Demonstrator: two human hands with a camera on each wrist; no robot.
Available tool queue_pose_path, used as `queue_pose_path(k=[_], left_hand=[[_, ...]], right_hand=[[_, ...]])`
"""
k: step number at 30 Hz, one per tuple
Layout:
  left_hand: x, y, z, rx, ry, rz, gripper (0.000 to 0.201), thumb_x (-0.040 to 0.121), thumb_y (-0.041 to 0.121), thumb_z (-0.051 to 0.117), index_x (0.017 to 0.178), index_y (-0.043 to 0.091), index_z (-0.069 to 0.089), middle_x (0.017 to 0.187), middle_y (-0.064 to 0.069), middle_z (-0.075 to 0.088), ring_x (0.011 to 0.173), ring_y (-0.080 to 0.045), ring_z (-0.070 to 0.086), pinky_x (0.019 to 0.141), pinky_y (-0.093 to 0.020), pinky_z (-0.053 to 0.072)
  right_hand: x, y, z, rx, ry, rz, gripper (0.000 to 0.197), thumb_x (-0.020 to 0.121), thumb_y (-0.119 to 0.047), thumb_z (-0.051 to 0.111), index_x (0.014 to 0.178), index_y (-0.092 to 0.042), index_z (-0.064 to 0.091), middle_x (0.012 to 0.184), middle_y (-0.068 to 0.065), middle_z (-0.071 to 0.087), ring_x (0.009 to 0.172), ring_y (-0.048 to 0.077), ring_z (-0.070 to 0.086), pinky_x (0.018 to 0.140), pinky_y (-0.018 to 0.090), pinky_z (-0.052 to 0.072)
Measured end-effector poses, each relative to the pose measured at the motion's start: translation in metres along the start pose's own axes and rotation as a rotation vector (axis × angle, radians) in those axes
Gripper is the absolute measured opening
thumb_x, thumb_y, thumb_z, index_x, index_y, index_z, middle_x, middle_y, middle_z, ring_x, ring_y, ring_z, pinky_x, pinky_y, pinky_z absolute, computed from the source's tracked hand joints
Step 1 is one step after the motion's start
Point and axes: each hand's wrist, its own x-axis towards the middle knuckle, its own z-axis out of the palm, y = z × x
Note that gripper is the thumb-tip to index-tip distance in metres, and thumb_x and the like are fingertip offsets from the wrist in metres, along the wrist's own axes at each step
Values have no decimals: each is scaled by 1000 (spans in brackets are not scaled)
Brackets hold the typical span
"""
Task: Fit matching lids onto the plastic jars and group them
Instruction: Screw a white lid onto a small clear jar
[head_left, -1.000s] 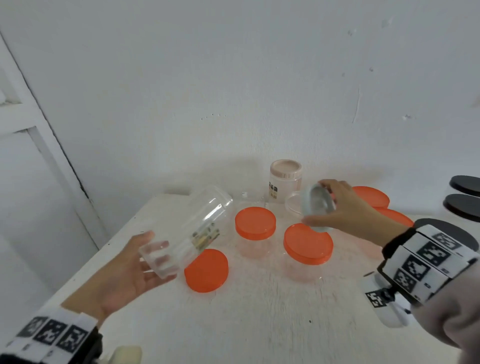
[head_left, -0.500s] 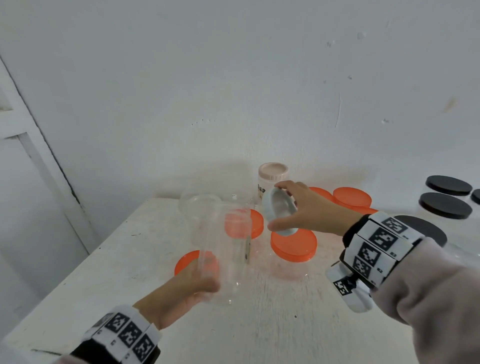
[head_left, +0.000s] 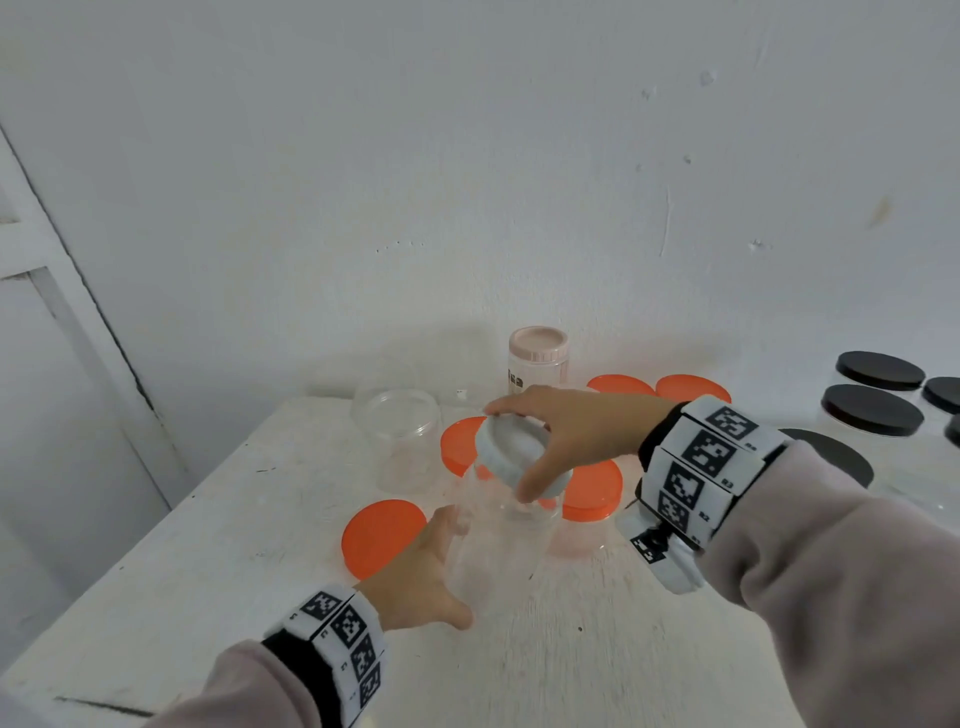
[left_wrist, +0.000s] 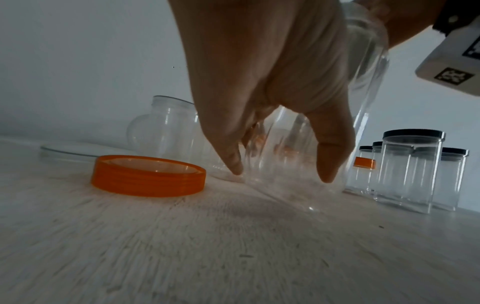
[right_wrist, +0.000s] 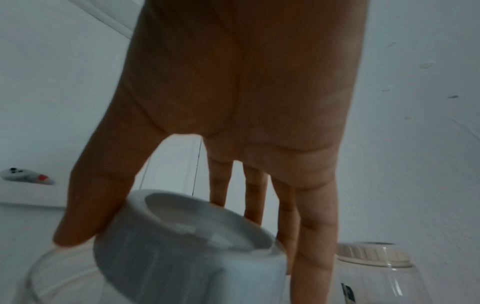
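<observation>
One white lid (head_left: 514, 457) (tilted), two hands

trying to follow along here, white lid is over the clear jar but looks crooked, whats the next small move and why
Probably level the white lid and lower it squarely onto the mouth of the clear jar, then twist. In the head and right wrist views the lid sits tilted, pinched at its rim by the right hand. The left hand grips the jar low on the table, so it seems steady enough.

Near table (head_left: 519, 665) edge was bare in front of the held clear jar (head_left: 506, 540). A loose orange lid (head_left: 382, 538) lay just left of it; orange-lidded jars (head_left: 592, 493) crowded behind, black-lidded jars (head_left: 872, 410) blocked the far right.
</observation>
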Motion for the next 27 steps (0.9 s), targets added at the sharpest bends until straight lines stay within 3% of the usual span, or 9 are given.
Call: queue_pose_path(k=[5, 9, 12, 17, 20, 23, 27], left_hand=[[4, 2, 3, -3, -30, 17, 116, 66, 10, 80, 149, 25, 0, 145, 11, 26, 133, -8, 27, 108, -23, 32], [4, 8, 3, -101, 8, 25, 120, 64, 21, 86, 150, 26, 3, 152, 8, 22, 141, -13, 21, 116, -43, 25], [3, 17, -1, -290, 34, 88, 117, 64, 24, 86, 149, 29, 6, 151, 13, 24, 141, -7, 22, 118, -39, 23], [6, 24, -5, -394, 103, 119, 98, 73, 20, 83, 146, 32, 18, 146, 15, 36, 134, -1, 34, 111, -27, 32], [9, 23, -3, -408, 127, 126, 97, 72, 19, 84, 145, 30, 21, 144, 11, 40, 133, -6, 38, 113, -38, 34], [10, 19, -2, -418, 132, 133, 99, 69, 25, 85, 144, 32, 21, 143, 12, 41, 132, -5, 39, 113, -39, 34], [13, 16, 0, -403, 143, 135, 102, 65, 32, 85, 144, 32, 21, 141, 11, 43, 132, -7, 40, 113, -41, 33]], right_hand=[[1, -15, 3, -101, -99, -4, 87, 72, -44, 79, 142, -49, 27, 143, -10, 32, 133, 19, 32, 104, 37, 38], [3, -23, 2, -151, -111, -19, 85, 74, -42, 78, 143, -46, 28, 142, -9, 33, 132, 19, 33, 105, 40, 38], [5, -27, 3, -167, -120, -23, 87, 74, -42, 78, 144, -44, 28, 137, -10, 35, 128, 19, 36, 102, 38, 40], [12, -33, 5, -234, -133, -20, 93, 71, -42, 80, 146, -44, 25, 137, -8, 33, 127, 19, 36, 101, 40, 42], [15, -35, 5, -249, -142, -22, 92, 70, -40, 81, 144, -46, 26, 129, -12, 34, 122, 17, 37, 96, 37, 43], [18, -37, 5, -280, -152, -35, 90, 70, -38, 81, 142, -46, 28, 121, -14, 33, 117, 15, 37, 89, 34, 42], [21, -41, 4, -322, -173, -34, 90, 71, -35, 81, 142, -47, 27, 130, -11, 35, 123, 18, 38, 97, 40, 44]])
